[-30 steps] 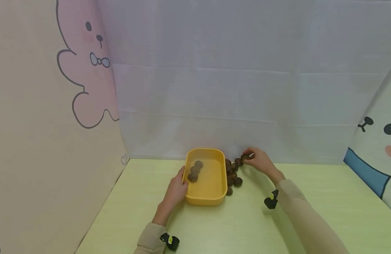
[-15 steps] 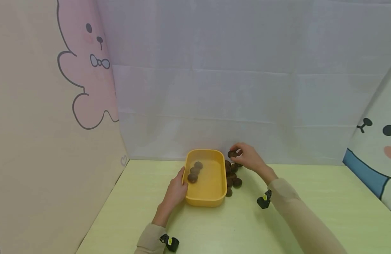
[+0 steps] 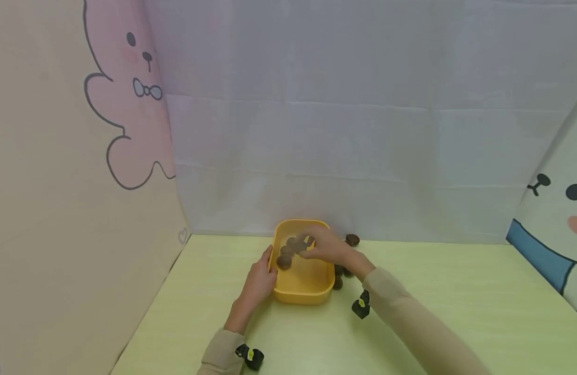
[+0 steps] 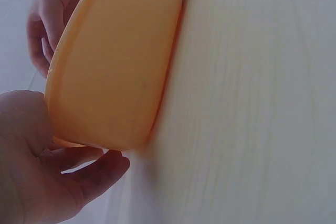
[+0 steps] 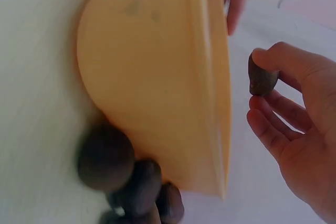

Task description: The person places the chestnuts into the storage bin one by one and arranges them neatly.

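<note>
A yellow plastic bin point(image 3: 303, 299) stands on the table near the back wall. My left hand point(image 3: 262, 281) grips its left side, thumb by the rim and fingers against the outer wall in the left wrist view. My right hand point(image 3: 330, 247) is over the bin's right half and pinches a dark brown chestnut point(image 5: 262, 76) between thumb and fingers, above the rim in the right wrist view. Several chestnuts point(image 3: 284, 261) lie inside the bin towards its left side.
More chestnuts point(image 5: 106, 157) lie on the table against the bin's right outer wall, partly hidden by my right arm in the head view. One chestnut point(image 3: 352, 240) sits at the back near the white curtain point(image 3: 363, 156). A pale green table point(image 3: 457, 291) spreads around.
My right hand has lifted a chestnut from the group right of the bin and carried it left over the bin. My left hand keeps its hold on the bin, which stays put.
</note>
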A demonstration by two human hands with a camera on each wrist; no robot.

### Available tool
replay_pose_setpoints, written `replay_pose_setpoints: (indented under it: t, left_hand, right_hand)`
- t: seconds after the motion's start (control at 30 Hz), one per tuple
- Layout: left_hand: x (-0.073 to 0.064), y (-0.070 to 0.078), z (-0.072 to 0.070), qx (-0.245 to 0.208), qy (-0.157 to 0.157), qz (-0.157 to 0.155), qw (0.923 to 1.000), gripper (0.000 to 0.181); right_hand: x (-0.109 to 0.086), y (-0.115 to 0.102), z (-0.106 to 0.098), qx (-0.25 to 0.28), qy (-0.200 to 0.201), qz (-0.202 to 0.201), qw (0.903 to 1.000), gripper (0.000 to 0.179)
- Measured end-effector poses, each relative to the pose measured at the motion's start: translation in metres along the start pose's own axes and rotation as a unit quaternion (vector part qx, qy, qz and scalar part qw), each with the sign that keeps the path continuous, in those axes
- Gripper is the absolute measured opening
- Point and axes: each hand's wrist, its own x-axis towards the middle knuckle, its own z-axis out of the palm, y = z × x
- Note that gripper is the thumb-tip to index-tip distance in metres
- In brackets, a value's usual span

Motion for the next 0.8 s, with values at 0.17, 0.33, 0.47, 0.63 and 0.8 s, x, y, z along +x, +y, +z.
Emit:
replay_pose_setpoints:
  t: [0.17, 0.33, 0.47, 0.63, 0.8]
  left_hand:
    - [0.002, -0.003, 0.001, 0.006, 0.010, 0.005, 0.9999, 0.063]
    - [0.000, -0.003, 0.001, -0.002, 0.004, 0.011, 0.9999, 0.063]
    - [0.000, -0.002, 0.000, -0.007, -0.006, 0.002, 1.0000, 0.065]
    - [-0.001, -0.001, 0.000, -0.003, -0.006, -0.001, 1.0000, 0.065]
    - [-0.002, -0.001, -0.001, -0.004, -0.004, -0.001, 1.0000, 0.065]
  right_hand:
    - [0.015, -0.013, 0.022, 0.006, -0.045, -0.035, 0.9984, 0.022]
    - [0.022, -0.021, 0.037, -0.066, -0.084, -0.052, 0.9929, 0.024]
    - [0.028, -0.022, 0.048, -0.121, -0.118, -0.061, 0.9837, 0.024]
    - [0.031, -0.024, 0.058, -0.127, -0.154, -0.034, 0.9793, 0.018]
    - [0.032, -0.022, 0.066, -0.144, -0.156, -0.042, 0.9763, 0.014]
